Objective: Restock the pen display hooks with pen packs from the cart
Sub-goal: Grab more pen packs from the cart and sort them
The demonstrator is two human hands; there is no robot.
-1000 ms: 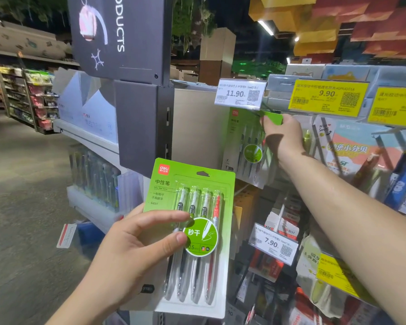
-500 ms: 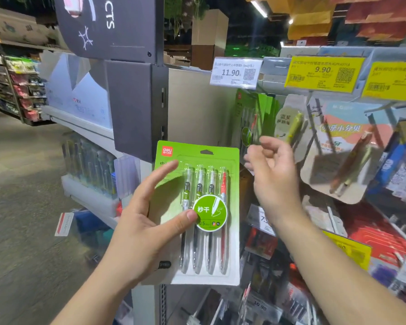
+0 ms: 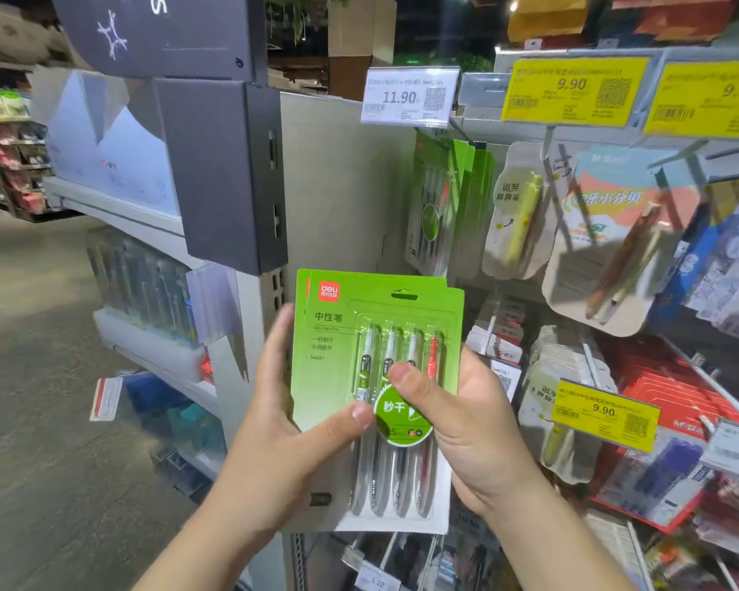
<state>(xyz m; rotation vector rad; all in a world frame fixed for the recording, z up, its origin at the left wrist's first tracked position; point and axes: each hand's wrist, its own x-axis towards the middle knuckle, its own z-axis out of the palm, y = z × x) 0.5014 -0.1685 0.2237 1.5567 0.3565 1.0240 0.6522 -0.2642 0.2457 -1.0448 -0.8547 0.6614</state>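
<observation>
Green-carded pen packs (image 3: 376, 334), at least two stacked with edges offset, sit at the centre of the view, held upright in front of the display. Left hand (image 3: 282, 437) grasps the stack from its 9 o'clock edge, thumb laid across the card face and fingers behind. Right hand (image 3: 461, 424) grasps it from 3 o'clock, thumb pressed on the round green sticker over the pens, fingers behind the card.

Matching green packs (image 3: 449, 206) hang at 1 o'clock from the held stack, on a hook beneath the white 11.90 price tag (image 3: 408, 96). Neighbouring hooks towards 3 o'clock carry other carded pens under yellow price tags (image 3: 572, 89). The cart is not in view.

Step in hand, as judged: the top pack is being separated from the stack for hanging. Next move calls for the right hand to lift one pack clear, raise it towards 1 o'clock, and line the hang slot at the card's top with the hook tip under the tag. The hook end is hidden behind the tag holder, so alignment needs care. The left hand must retain the remainder.
</observation>
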